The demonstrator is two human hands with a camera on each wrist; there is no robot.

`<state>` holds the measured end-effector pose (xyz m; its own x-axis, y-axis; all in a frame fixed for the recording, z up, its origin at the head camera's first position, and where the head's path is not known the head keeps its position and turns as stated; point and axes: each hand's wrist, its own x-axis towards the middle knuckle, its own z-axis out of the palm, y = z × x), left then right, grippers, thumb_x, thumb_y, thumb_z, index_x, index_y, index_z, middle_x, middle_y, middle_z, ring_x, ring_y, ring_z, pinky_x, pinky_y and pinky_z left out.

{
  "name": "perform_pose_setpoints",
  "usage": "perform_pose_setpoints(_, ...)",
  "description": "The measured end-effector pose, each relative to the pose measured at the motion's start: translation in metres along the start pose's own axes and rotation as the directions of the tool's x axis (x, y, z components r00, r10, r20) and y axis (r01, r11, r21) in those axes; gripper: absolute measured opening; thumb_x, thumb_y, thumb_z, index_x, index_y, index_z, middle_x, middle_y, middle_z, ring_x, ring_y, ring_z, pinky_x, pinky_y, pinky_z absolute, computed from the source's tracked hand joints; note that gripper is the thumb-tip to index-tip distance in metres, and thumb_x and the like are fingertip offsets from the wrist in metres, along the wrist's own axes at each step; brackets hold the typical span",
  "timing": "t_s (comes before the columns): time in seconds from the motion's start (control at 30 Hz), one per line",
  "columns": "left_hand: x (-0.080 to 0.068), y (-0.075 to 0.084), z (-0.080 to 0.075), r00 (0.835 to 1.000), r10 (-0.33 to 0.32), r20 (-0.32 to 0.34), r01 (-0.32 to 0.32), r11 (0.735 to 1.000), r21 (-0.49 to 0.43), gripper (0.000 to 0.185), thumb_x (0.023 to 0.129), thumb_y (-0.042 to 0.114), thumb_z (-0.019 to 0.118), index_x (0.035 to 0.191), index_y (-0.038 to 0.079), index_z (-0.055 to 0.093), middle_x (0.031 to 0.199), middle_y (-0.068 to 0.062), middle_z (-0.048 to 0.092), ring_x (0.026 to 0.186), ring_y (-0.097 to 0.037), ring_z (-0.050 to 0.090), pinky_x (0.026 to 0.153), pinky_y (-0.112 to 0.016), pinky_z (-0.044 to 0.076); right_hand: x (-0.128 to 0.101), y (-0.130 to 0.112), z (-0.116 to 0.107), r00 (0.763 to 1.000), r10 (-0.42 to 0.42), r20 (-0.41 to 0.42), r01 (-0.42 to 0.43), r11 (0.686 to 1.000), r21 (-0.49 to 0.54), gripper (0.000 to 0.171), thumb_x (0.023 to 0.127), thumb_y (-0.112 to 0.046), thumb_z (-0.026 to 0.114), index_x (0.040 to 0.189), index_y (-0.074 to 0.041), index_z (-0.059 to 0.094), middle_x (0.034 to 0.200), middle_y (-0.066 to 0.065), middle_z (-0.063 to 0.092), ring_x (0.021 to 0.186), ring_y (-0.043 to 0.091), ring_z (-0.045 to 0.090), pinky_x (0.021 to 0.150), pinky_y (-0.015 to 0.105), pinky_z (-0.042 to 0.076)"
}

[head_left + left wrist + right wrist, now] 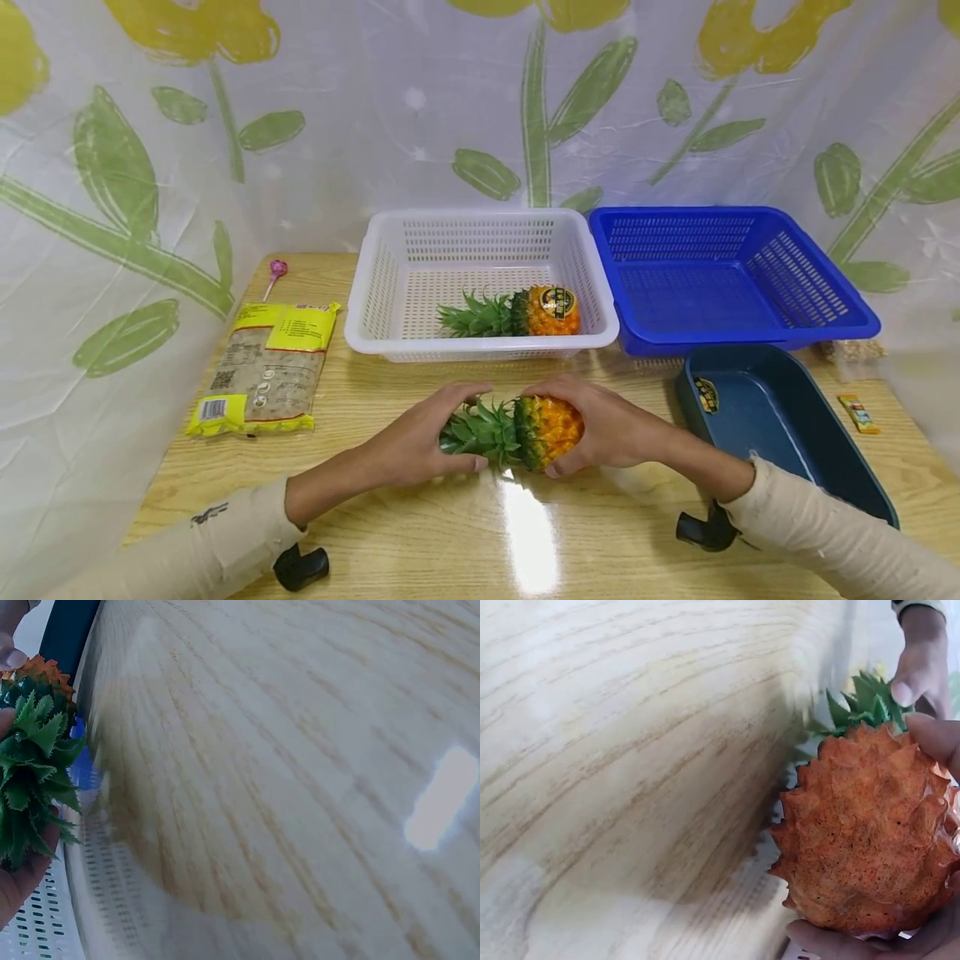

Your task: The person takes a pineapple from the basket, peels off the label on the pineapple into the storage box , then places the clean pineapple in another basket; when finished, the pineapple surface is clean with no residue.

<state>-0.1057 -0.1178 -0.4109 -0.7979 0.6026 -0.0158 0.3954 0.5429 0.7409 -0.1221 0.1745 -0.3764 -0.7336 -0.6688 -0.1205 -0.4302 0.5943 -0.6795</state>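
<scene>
Spiky orange pineapple (859, 840) in right grip (930, 939) — left grip (924, 671) apparently touching leaves (866, 701).

Orange pineapple (519, 435) — sideways, perhaps aloft

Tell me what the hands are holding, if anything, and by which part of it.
The pineapple outside the white basket: the left hand grips its green leaves, the right hand its orange body.
</scene>
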Motion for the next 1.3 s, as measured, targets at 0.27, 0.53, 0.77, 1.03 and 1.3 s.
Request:
perform_pose_setpoints(0.27, -0.003, 0.005, -0.004, 0.999, -0.011, 0.03, 0.01, 0.999, 0.046, 0.096, 0.084, 0.064, 0.071, 0.16, 0.027, 0.026, 0.159, -0.005, 0.036, 0.144, -0.029, 0.039, 0.113, -0.058, 0.036, -0.004, -0.002, -0.006, 1.0, 0.028, 0.011, -0.027, 0.999, -0.024, 0.087, 0.068, -0.037, 0.092, 0.144, -0.025, 0.052, 0.131, 0.006, 0.055, 0.099, 0.018, 0.058, 0.077, 0.032, 0.053)
perform_pose_setpoints(0.53, -0.006, 0.013, -0.01, 0.999, -0.016, 0.051, 0.012, 0.997, 0.08, 0.089, 0.088, 0.065, 0.064, 0.16, 0.038, 0.018, 0.162, -0.007, 0.032, 0.145, -0.032, 0.038, 0.109, -0.063, 0.037, -0.01, -0.003, -0.012, 1.0, 0.029, -0.002, -0.029, 0.999, -0.036, 0.088, 0.067, -0.039, 0.092, 0.144, -0.026, 0.052, 0.129, 0.007, 0.055, 0.097, 0.018, 0.058, 0.075, 0.031, 0.053)
perform_pose_setpoints(0.77, -0.008, 0.02, -0.019, 1.0, -0.006, -0.004, 0.006, 0.999, 0.047, 0.078, 0.094, 0.054, 0.063, 0.159, 0.039, 0.022, 0.156, -0.004, 0.039, 0.134, -0.027, 0.048, 0.102, -0.06, 0.044, -0.017, 0.001, -0.017, 0.999, -0.007, -0.034, 0.006, 0.999, -0.045, 0.088, 0.066, -0.037, 0.093, 0.143, -0.024, 0.053, 0.132, 0.006, 0.056, 0.1, 0.018, 0.058, 0.076, 0.03, 0.052)
perform_pose_setpoints(1.03, -0.007, 0.022, -0.033, 0.989, 0.068, -0.132, -0.067, 0.998, 0.014, 0.065, 0.097, 0.043, 0.065, 0.153, 0.026, 0.037, 0.141, -0.001, 0.048, 0.127, -0.025, 0.052, 0.1, -0.055, 0.047, -0.032, 0.006, -0.032, 0.999, 0.002, -0.037, -0.001, 0.999, 0.037, 0.089, 0.067, -0.032, 0.092, 0.146, -0.03, 0.05, 0.127, 0.004, 0.053, 0.092, 0.019, 0.058, 0.067, 0.029, 0.055)
perform_pose_setpoints(1.3, -0.001, 0.021, -0.066, 0.973, 0.124, -0.196, -0.115, 0.992, 0.058, 0.058, 0.096, 0.031, 0.069, 0.148, 0.02, 0.045, 0.137, -0.005, 0.052, 0.124, -0.026, 0.056, 0.103, -0.052, 0.046, -0.05, 0.017, -0.056, 0.996, -0.081, -0.043, 0.084, 0.993, 0.085, 0.082, 0.074, -0.032, 0.09, 0.145, -0.029, 0.049, 0.128, 0.002, 0.054, 0.092, 0.017, 0.058, 0.067, 0.031, 0.056)
